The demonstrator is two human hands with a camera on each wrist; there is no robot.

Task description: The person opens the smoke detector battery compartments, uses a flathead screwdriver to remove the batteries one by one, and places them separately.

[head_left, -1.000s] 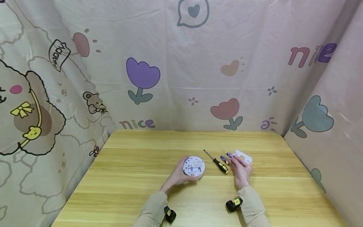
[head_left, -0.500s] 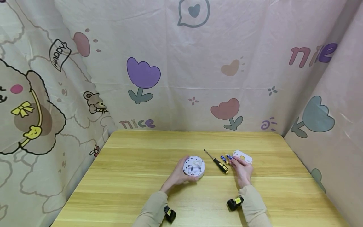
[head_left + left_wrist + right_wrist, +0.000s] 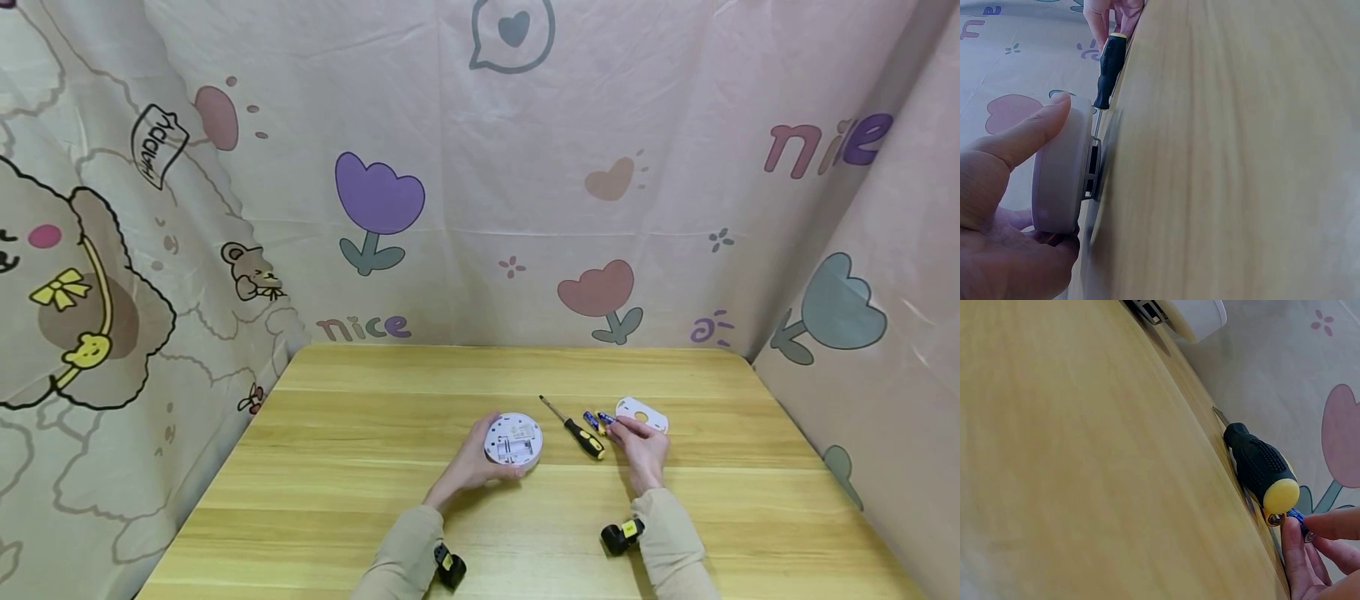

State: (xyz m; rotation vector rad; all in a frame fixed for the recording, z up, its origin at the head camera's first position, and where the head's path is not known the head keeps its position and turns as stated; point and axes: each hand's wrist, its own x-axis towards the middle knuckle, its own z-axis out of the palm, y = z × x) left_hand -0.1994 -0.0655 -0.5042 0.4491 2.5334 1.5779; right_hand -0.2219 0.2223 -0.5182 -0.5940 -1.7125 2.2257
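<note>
My left hand (image 3: 472,460) grips a round white device (image 3: 513,440) by its rim; its face, with a rectangular battery compartment, is turned up. In the left wrist view the device (image 3: 1060,169) is seen edge-on, the thumb on its near side. On the right, my right hand (image 3: 642,454) pinches a small blue battery (image 3: 606,417) between thumb and fingers. Another blue battery (image 3: 591,420) lies right beside it on the table. In the right wrist view the held battery (image 3: 1297,517) is partly hidden by the fingers and the screwdriver.
A black and yellow screwdriver (image 3: 583,438) lies between the two hands, tip pointing away. A white oval plate with a hole (image 3: 654,417) lies just beyond my right hand. Printed curtains (image 3: 480,208) hang behind the wooden table (image 3: 360,467).
My right hand has shifted slightly, and the battery it pinches has moved down towards the table, closer to the other battery. The left hand and the round device have stayed put.
</note>
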